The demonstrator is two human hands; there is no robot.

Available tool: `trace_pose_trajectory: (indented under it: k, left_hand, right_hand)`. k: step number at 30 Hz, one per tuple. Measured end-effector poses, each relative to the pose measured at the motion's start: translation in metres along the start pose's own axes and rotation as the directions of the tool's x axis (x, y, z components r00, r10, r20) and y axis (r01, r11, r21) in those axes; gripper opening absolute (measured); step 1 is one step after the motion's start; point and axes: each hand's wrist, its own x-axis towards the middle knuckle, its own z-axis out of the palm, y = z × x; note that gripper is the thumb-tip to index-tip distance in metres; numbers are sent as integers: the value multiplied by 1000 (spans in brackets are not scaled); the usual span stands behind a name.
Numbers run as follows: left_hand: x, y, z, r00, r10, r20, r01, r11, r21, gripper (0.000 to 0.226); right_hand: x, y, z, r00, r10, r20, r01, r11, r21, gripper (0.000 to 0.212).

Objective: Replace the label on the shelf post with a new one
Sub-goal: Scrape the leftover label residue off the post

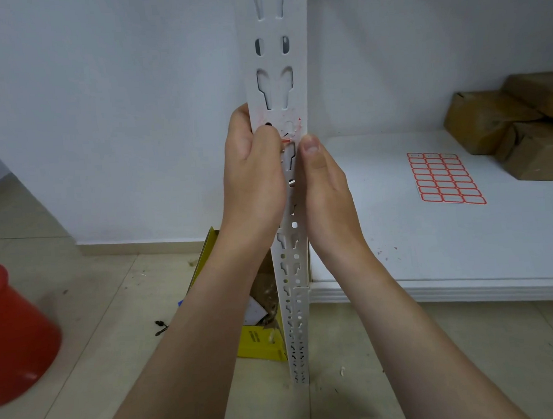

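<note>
A white slotted shelf post (277,57) stands upright in the middle of the view. Red and white remnants of an old label (286,131) cling to its face at hand height. My left hand (253,175) wraps the post's left edge, and its thumb presses on the torn red strip of the label. My right hand (324,187) lies against the post's right edge, thumb tip up beside the label; its fingers are hidden behind the post. A sheet of new red-bordered labels (444,177) lies flat on the white shelf board (401,266) to the right.
Brown cardboard boxes (516,123) sit at the back right of the shelf. A yellow box of scraps (260,336) stands on the tiled floor behind the post. A red bucket (13,329) is at the left edge. Small paper bits speckle the shelf and floor.
</note>
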Motion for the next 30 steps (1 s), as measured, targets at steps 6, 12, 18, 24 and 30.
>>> trace_pose_trajectory:
  k: [6,12,18,24,30]
  left_hand:
    - [0,0,0,1000,-5,-2,5,1000,-6,25]
    - [0,0,1,1000,-6,-9,6,1000,-13,25]
    - [-1,-6,2,1000,27,-15,-27,1000,-5,32]
    - [0,-10,-10,994,72,88,-59,988,-142,31]
    - [2,-9,-19,993,36,117,-12,980,-200,50]
  right_hand:
    - [-1,1,0,1000,-4,-10,4,1000,-9,38]
    - [-1,0,0,1000,-5,-16,5,1000,-11,39]
    - [1,0,1,1000,1,-15,-1,1000,-7,43]
    - [0,-1,2,999,-33,-41,35,999,38,37]
    - [4,-17,4,990,-124,-60,127,990,57,12]
